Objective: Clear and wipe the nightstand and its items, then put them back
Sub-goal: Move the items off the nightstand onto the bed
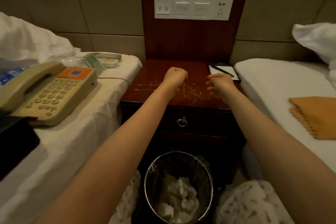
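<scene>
Head view. The nightstand (154, 72) stands between two beds, its dark top strewn with thin pale strands (190, 91), possibly string; the dim light prevents identification. The left hand (175, 76) hovers above them clenched in a fist, and whether it encloses anything is hidden. The right hand (221, 82) is loosely curled, grasping nothing visible. It partly covers a notepad (229, 69) with a pen (222, 71) in the rear right corner. The telephone (49, 91) lies on the left bed. The frame edge cuts off an orange cloth (316, 116) on the right bed.
</scene>
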A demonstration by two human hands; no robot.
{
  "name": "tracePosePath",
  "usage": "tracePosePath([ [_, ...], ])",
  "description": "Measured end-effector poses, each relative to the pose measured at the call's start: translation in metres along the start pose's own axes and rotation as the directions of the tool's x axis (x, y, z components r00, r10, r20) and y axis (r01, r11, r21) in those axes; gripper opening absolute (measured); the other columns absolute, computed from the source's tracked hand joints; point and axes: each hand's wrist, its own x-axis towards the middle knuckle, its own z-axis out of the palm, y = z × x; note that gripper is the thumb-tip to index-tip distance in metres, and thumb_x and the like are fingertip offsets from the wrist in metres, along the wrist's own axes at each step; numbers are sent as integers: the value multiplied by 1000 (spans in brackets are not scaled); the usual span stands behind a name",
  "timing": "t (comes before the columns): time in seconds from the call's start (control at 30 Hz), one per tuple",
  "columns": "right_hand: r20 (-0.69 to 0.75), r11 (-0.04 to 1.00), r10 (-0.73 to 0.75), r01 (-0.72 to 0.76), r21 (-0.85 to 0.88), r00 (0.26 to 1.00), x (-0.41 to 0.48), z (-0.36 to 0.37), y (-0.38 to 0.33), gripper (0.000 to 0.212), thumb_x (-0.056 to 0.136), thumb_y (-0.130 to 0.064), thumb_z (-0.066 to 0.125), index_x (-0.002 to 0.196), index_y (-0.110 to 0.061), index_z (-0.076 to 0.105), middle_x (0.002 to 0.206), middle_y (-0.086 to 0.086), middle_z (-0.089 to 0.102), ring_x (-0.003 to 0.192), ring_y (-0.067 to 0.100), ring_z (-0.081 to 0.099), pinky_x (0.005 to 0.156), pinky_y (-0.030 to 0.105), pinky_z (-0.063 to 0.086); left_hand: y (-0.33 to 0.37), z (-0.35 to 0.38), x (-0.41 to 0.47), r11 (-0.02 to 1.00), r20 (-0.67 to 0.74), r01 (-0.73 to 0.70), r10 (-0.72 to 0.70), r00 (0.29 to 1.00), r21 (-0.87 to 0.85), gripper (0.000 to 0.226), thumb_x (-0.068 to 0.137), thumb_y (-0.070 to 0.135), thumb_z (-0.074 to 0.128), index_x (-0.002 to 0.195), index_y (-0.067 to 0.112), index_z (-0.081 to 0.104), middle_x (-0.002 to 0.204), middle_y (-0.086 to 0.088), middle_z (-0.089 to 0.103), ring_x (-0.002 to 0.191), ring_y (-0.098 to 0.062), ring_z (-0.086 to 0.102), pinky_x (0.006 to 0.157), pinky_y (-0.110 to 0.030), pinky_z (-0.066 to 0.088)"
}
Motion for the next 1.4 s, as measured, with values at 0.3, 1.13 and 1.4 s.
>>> tracePosePath([
  [0.3,-138,973,-131,101,-206,982,54,-48,14,25,91,-6,45,103,-8,68,78,3,58,77,21,54,75,36,46,6,44,66,999,76,40,-42,996,26,37,91,6,46,128,4,48,121,-7,50,110,-20,53,86,-32,46],
  [1.13,106,291,-398,235,-927,911,165,-63,51,34,97,-26,35,114,-10,59,113,15,62,104,33,55,84,36,38,12,134,182,989,206,133,-145,968,68,59,90,11,49,145,10,28,142,-14,39,113,-20,51,101,-33,35],
  [1.4,148,276,-374,262,-925,916,164,-63,48,37,97,-31,34,125,-12,51,121,14,58,110,33,53,90,38,35,24,144,191,969,121,245,-246,962,17,59,91,16,51,144,9,28,146,-10,34,129,-25,41,106,-40,36],
])
